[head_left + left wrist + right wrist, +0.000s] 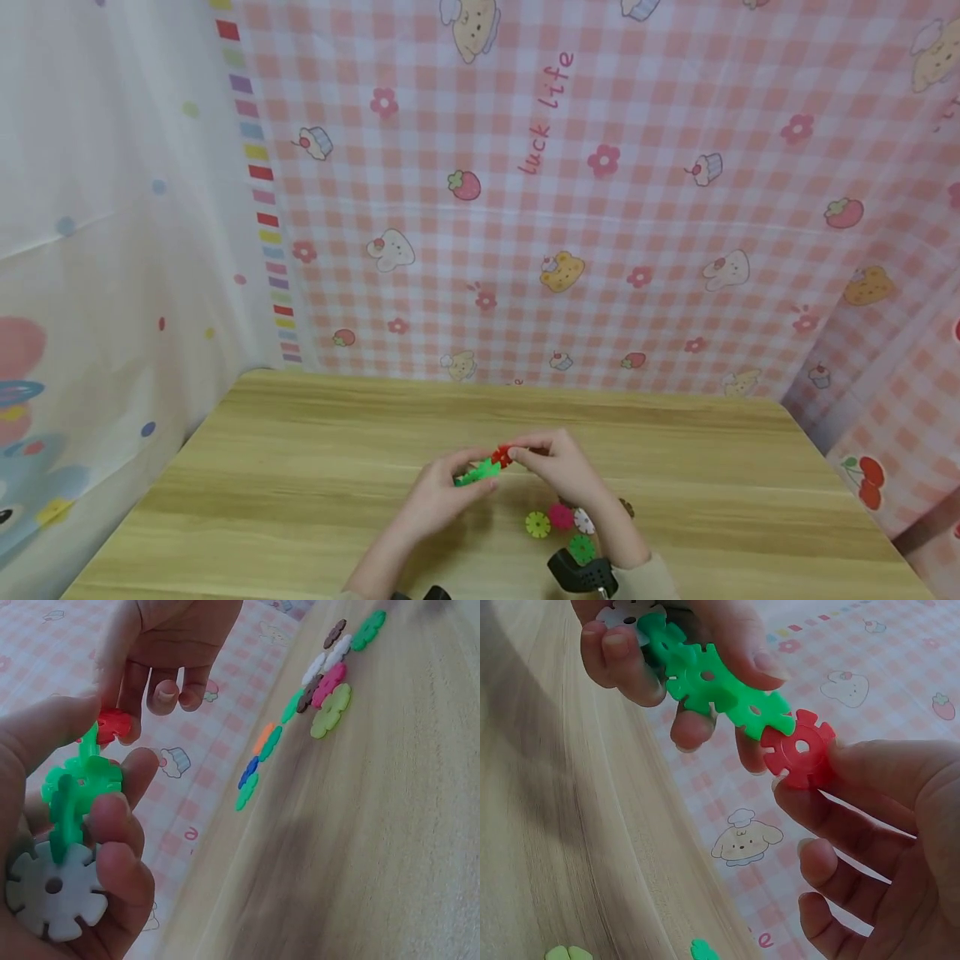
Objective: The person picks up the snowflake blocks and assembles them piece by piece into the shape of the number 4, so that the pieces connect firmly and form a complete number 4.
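In my left hand [442, 496], fingers curled and thumb laid over, I grip a short chain of notched plastic discs, raised above the wood-grain table [300, 467]. At the chain's left end, by my curled fingers, is a white disc [56, 907]; next come three green discs [696, 684] set at differing angles. At the chain's right end a red disc [787, 754] touches the last green one; how deep its slot sits I cannot tell. My right hand [566, 471] pinches that red disc between thumb and forefinger, the other fingers loosely bent.

On the table, nearer me than the chain and to its right, lie a yellow-green disc [537, 530], a pink disc [561, 518], a loose green disc [582, 554] and a loose white disc [585, 527], with a brown disc [627, 505] farther right, beyond my forearm. Behind the chain hangs a pink checked cloth [495, 225].
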Available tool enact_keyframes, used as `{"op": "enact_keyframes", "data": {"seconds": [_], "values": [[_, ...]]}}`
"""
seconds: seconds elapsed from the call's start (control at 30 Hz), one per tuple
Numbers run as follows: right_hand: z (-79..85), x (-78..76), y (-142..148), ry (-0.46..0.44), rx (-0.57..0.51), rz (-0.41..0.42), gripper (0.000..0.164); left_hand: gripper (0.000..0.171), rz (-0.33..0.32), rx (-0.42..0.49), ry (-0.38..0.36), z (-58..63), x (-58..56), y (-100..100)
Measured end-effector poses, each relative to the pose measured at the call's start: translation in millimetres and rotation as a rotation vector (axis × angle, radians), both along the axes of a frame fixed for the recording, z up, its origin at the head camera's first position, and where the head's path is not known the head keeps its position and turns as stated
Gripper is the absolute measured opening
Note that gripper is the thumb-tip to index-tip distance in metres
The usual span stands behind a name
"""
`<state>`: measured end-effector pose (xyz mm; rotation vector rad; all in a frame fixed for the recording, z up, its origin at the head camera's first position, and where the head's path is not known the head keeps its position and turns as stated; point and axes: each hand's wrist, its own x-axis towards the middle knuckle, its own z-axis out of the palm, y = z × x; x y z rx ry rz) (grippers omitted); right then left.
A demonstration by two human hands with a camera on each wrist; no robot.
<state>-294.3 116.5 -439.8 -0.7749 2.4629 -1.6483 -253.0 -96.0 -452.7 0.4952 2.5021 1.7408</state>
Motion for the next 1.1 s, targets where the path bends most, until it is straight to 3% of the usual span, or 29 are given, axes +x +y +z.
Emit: {"op": "enact_keyframes", "data": {"seconds": [0.23,0.4,0.5,0.63,0.8,1.1], "values": [[-2.0,-3.6,5,0.008,-0.002,-0.029,0.026,0.047,-0.012,0.042,-0.046,-0.5,-0.9,0],[-14.5,-10.9,10,0.004,0.023,-0.162,0.024,0.048,-0.015,0.060,-0.056,0.6,-0.8,0],[-26.8,-14.7,11,0.090,0.161,-0.293,0.020,0.051,-0.014,0.064,-0.064,1.1,-0.8,0],[-40.9,-15.7,11,0.177,0.387,-0.411,0.030,0.053,-0.013,0.036,-0.062,-0.7,-1.7,0],[-52.4,-16.3,11,0.168,0.492,-0.423,0.042,0.051,-0.015,0.035,-0.058,-1.8,-1.7,0],[-60.3,-16.6,9,0.174,0.565,-0.420,0.039,0.048,-0.015,0.044,-0.075,-0.7,1.1,0]]}}
